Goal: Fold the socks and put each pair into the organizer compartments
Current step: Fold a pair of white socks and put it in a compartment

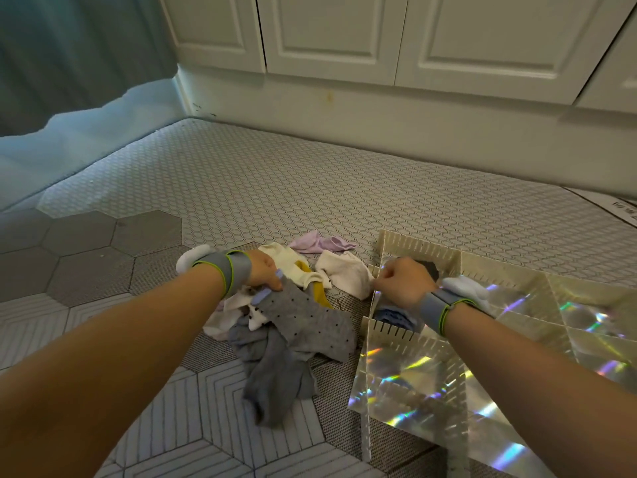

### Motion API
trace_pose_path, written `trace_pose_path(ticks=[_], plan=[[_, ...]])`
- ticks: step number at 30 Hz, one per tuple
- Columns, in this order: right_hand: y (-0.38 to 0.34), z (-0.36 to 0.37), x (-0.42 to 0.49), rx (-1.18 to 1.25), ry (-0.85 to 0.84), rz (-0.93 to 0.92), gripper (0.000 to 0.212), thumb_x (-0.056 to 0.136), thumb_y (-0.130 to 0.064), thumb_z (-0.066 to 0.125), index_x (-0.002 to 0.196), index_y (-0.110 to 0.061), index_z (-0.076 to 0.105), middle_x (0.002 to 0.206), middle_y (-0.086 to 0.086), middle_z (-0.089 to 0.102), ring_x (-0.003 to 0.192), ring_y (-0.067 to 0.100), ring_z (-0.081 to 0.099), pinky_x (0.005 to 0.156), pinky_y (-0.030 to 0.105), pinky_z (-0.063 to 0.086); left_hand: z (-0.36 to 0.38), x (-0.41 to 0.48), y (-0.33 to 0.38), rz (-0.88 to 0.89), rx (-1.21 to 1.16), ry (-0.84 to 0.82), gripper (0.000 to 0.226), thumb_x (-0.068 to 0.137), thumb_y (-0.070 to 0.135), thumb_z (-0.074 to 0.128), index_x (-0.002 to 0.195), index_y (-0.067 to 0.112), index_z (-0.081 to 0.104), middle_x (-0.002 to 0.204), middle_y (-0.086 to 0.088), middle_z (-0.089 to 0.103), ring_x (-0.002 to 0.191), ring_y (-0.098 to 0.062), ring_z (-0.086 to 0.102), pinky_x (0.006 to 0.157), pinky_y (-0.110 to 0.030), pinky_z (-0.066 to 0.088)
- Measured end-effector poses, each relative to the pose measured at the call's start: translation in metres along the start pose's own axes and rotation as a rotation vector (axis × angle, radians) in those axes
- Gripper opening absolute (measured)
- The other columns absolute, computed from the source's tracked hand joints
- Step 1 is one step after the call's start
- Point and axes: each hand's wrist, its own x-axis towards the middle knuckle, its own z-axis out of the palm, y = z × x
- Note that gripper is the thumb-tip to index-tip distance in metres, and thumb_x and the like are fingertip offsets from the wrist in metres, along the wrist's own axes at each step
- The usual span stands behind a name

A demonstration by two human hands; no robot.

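Note:
A loose pile of socks lies on the mattress: a grey dotted sock (306, 322), plain grey socks (275, 377), cream and mustard socks (300, 270), a white sock (344, 274) and a lilac sock (320, 243). My left hand (265, 272) grips the grey dotted sock at its lilac cuff. To the right stands the cream slotted organizer (420, 251) on a shiny holographic sheet (448, 370). My right hand (406, 282) is closed over the organizer's near-left compartments, where a blue sock (393, 315) lies; what the fingers hold is hidden.
The grey hexagon-patterned mattress (275, 188) stretches ahead. White cupboard doors (344, 36) and a baseboard rise behind it. A blue-grey curtain (69, 63) hangs at the far left. Both wrists wear grey bands with green edges.

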Motion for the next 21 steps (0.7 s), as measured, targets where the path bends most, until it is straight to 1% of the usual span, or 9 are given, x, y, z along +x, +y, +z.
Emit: trace_pose_path(ticks=[2, 3, 4, 6, 8, 11, 15, 18, 21], plan=[[-0.009, 0.004, -0.006, 0.110, -0.096, -0.060, 0.022, 0.084, -0.024, 0.064, 0.066, -0.015, 0.056, 0.080, 0.016, 0.069, 0.080, 0.033, 0.067, 0.073, 0.042, 0.055, -0.005, -0.003, 0.001, -0.002, -0.027, 0.035, 0.022, 0.082, 0.017, 0.062, 0.067, 0.008, 0.049, 0.063, -0.004, 0.044, 0.060, -0.020, 0.042, 0.055, -0.025, 0.036], [-0.013, 0.005, -0.008, 0.132, -0.127, -0.087, 0.022, 0.085, -0.023, 0.064, 0.066, -0.015, 0.056, 0.081, 0.018, 0.070, 0.082, 0.034, 0.068, 0.074, 0.044, 0.056, -0.008, -0.004, 0.001, -0.017, -0.031, 0.076, 0.015, 0.081, 0.014, 0.061, 0.071, 0.007, 0.051, 0.064, -0.007, 0.046, 0.057, -0.022, 0.043, 0.053, -0.024, 0.036], [-0.018, 0.006, -0.012, 0.140, -0.151, -0.107, 0.022, 0.086, -0.022, 0.062, 0.067, -0.014, 0.057, 0.080, 0.018, 0.070, 0.082, 0.035, 0.069, 0.073, 0.045, 0.056, -0.010, -0.008, 0.001, -0.029, -0.004, 0.120, 0.007, 0.080, 0.012, 0.059, 0.080, 0.007, 0.054, 0.071, -0.011, 0.052, 0.062, -0.025, 0.048, 0.055, -0.026, 0.039], [-0.021, 0.008, -0.014, 0.146, -0.177, -0.128, 0.019, 0.087, -0.018, 0.059, 0.068, -0.014, 0.058, 0.074, 0.013, 0.067, 0.079, 0.033, 0.069, 0.073, 0.046, 0.057, -0.011, -0.008, -0.005, -0.064, 0.173, 0.173, 0.022, 0.082, 0.013, 0.057, 0.103, 0.007, 0.060, 0.101, -0.016, 0.061, 0.092, -0.032, 0.060, 0.072, -0.034, 0.048], [-0.022, 0.007, -0.016, 0.159, -0.188, -0.120, 0.018, 0.087, -0.016, 0.058, 0.069, -0.014, 0.059, 0.073, 0.012, 0.066, 0.072, 0.027, 0.067, 0.073, 0.046, 0.057, -0.010, -0.006, -0.018, -0.102, 0.342, 0.213, 0.036, 0.088, 0.021, 0.052, 0.120, 0.006, 0.056, 0.126, -0.014, 0.057, 0.115, -0.031, 0.055, 0.090, -0.034, 0.046], [-0.022, 0.006, -0.017, 0.176, -0.212, -0.105, 0.019, 0.089, -0.015, 0.057, 0.071, -0.012, 0.060, 0.080, 0.020, 0.069, 0.073, 0.031, 0.068, 0.072, 0.046, 0.058, -0.009, -0.004, -0.037, -0.149, 0.335, 0.230, 0.039, 0.093, 0.026, 0.046, 0.127, 0.006, 0.050, 0.134, -0.016, 0.052, 0.121, -0.032, 0.052, 0.097, -0.034, 0.043], [-0.020, 0.006, -0.016, 0.188, -0.232, -0.083, 0.017, 0.090, -0.015, 0.055, 0.076, -0.010, 0.062, 0.086, 0.022, 0.071, 0.087, 0.039, 0.069, 0.073, 0.046, 0.058, 0.001, -0.004, -0.038, 0.032, 0.332, 0.324, 0.034, 0.087, 0.021, 0.051, 0.121, 0.022, 0.054, 0.136, -0.009, 0.047, 0.121, -0.030, 0.049, 0.098, -0.033, 0.042], [-0.019, 0.007, -0.016, 0.187, -0.255, -0.066, 0.016, 0.090, -0.015, 0.054, 0.077, -0.010, 0.063, 0.075, 0.012, 0.068, 0.082, 0.034, 0.070, 0.075, 0.047, 0.059, 0.019, -0.001, -0.020, 0.187, 0.347, 0.200, 0.044, 0.086, 0.007, 0.046, 0.123, 0.027, 0.059, 0.152, 0.001, 0.029, 0.140, -0.023, 0.027, 0.114, -0.034, 0.026], [-0.017, 0.009, -0.014, 0.207, -0.270, -0.058, 0.015, 0.089, -0.012, 0.053, 0.079, -0.009, 0.064, 0.075, 0.012, 0.067, 0.075, 0.027, 0.067, 0.074, 0.046, 0.058, 0.031, -0.002, 0.001, 0.219, 0.357, 0.030, 0.055, 0.090, -0.002, 0.036, 0.140, 0.021, 0.041, 0.157, 0.005, 0.018, 0.147, -0.024, 0.007, 0.118, -0.032, 0.010]])
